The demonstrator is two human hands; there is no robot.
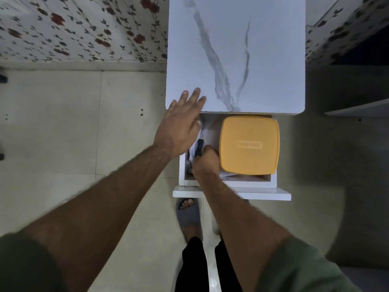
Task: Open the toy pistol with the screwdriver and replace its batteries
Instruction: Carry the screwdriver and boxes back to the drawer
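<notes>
Gripping screwdriver (199, 147) in drawer (227, 183), right hand (205, 163); left hand (181, 125) flat at tabletop (263, 60) edge.

The right hand (205, 163) grips a screwdriver (199, 147) inside the open drawer (227, 183), at nine o'clock of a yellow box (249, 144). The left hand (181, 125) rests flat on the marble surface (242, 55).

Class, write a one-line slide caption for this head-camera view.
Right hand grips a screwdriver in the open drawer; left hand rests on the tabletop.

Screwdriver (199, 146) partly hidden by right hand (205, 163); yellow box (249, 144) label blurred; drawer (227, 183) rear under tabletop (235, 53).
</notes>
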